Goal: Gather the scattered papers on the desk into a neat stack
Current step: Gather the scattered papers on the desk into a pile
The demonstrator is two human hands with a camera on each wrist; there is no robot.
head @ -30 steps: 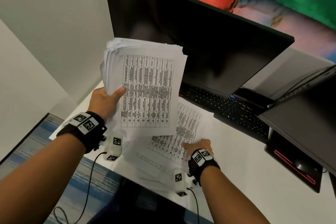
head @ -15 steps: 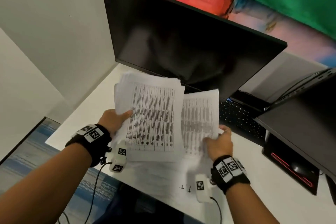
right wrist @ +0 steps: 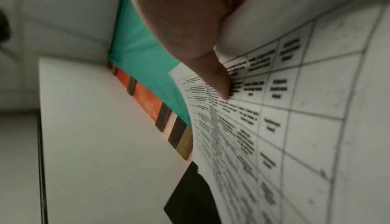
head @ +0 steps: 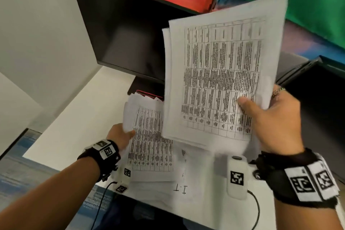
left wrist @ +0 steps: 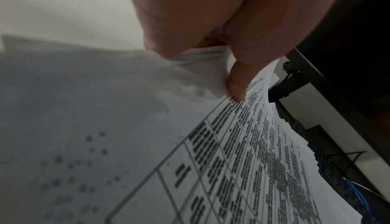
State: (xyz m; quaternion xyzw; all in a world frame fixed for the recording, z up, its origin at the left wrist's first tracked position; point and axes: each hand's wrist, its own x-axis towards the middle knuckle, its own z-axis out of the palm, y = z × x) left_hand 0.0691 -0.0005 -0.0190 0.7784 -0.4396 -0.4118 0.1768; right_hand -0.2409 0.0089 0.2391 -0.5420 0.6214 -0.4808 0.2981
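Left hand (head: 119, 136) pinched thick stack (head: 149, 136); right hand (head: 270, 117) pinched lifted sheets (head: 220, 73), unmerged. Loose papers (head: 186, 188) remained on table (head: 74, 127). Gathering seemingly well along.

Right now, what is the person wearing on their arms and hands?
Both forearms are bare. Each wrist carries a black band with white square-code tags, a white tagged camera pod beneath and a black cable trailing off. The right hand wears a ring.
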